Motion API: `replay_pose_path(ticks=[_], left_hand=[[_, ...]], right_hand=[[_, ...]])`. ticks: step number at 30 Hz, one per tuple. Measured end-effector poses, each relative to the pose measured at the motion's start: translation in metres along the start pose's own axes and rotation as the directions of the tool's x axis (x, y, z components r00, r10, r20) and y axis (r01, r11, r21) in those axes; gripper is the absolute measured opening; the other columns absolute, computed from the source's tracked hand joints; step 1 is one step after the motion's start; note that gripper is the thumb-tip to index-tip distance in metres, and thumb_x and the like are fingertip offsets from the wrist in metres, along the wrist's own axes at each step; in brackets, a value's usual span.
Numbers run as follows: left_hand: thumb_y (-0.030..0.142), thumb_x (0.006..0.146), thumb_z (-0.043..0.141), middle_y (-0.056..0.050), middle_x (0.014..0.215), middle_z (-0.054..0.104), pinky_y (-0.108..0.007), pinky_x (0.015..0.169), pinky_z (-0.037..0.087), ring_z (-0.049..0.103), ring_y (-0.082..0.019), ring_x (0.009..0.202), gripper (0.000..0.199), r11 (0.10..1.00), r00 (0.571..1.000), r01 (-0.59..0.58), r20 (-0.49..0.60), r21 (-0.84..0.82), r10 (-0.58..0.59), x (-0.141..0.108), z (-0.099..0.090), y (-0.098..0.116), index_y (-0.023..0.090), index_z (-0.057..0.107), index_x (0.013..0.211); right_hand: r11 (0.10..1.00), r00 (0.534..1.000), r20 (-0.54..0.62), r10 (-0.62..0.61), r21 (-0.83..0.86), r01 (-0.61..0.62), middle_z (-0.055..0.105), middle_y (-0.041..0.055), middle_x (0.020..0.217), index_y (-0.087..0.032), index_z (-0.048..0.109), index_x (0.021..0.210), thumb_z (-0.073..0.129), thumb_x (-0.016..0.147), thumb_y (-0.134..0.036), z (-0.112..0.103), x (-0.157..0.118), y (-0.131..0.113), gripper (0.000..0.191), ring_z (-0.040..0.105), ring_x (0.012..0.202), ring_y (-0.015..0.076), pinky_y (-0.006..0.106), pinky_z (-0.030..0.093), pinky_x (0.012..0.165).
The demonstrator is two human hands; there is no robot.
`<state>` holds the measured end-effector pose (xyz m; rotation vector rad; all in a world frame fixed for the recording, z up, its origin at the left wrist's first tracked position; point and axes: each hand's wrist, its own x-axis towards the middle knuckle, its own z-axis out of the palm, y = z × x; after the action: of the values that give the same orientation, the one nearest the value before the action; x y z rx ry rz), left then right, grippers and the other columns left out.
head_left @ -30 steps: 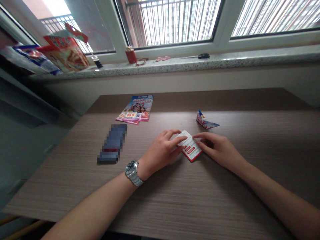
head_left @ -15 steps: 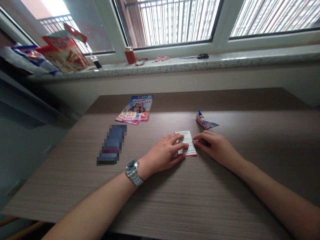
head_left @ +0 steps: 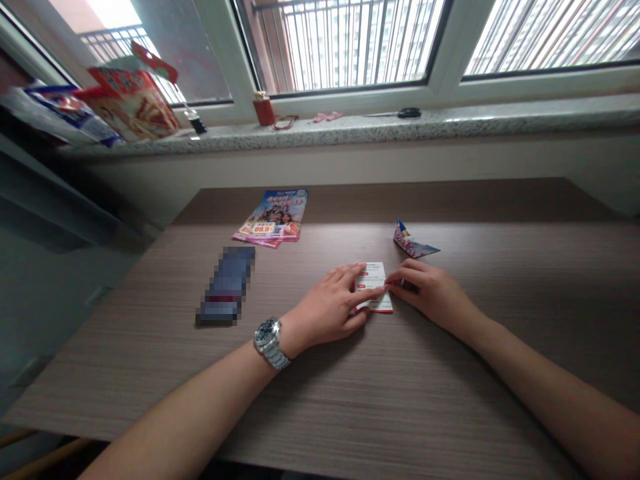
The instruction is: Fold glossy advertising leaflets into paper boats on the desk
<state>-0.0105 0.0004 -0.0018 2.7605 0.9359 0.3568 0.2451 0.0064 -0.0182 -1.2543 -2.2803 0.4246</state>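
Observation:
A small folded flyer (head_left: 375, 271), white with print and a red lower edge, lies on the table in front of me. My left hand (head_left: 334, 300), a metal watch on its wrist, rests over the flyer's left part with fingers spread, the index finger stretched across to the right edge. At that right edge, the thumb and fingers of my right hand (head_left: 427, 285) are pinched together on the paper. Just beyond my right hand stands a folded paper shape (head_left: 413, 245) with blue and pink print.
Colourful flyers (head_left: 280, 213) lie stacked at the table's back left. Nearer is a dark, pixelated rectangular object (head_left: 227, 287). Along the windowsill (head_left: 345, 133) are food bags (head_left: 133, 103), a red container (head_left: 263, 110) and black-handled scissors (head_left: 409, 113).
My left index finger has stretched out to the right, reaching the flyer's right edge beside my right fingertips. My right hand stays pinched there. The camera view has shifted slightly.

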Motion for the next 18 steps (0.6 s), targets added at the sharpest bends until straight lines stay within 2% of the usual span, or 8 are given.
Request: replay_pose_path(ticks=[7,18], left_hand=[[0.033,0.097,0.058,-0.010,0.163,0.031,-0.052,0.121,0.030,0.033,-0.031,0.149,0.048,1.000,1.000,-0.006,0.016,0.003,0.006,0.001,-0.002,-0.001,0.034,0.053,0.145],[0.035,0.098,0.057,-0.010,0.162,0.033,-0.053,0.119,0.031,0.035,-0.032,0.147,0.048,1.000,1.000,-0.015,0.021,0.017,0.015,0.000,-0.001,-0.003,0.035,0.052,0.146]], right_hand=[[0.999,0.998,-0.027,0.052,0.000,-0.052,0.066,0.0056,0.091,-0.020,0.070,0.094,0.061,0.095,-0.026,0.002,0.005,-0.003,0.011,0.063,0.075,0.0190,0.032,0.049,0.071],[0.998,0.997,-0.065,0.049,-0.037,-0.052,0.065,0.0065,0.088,-0.019,0.067,0.087,0.062,0.094,-0.023,0.004,0.019,0.000,0.010,0.062,0.079,0.0214,0.032,0.047,0.071]])
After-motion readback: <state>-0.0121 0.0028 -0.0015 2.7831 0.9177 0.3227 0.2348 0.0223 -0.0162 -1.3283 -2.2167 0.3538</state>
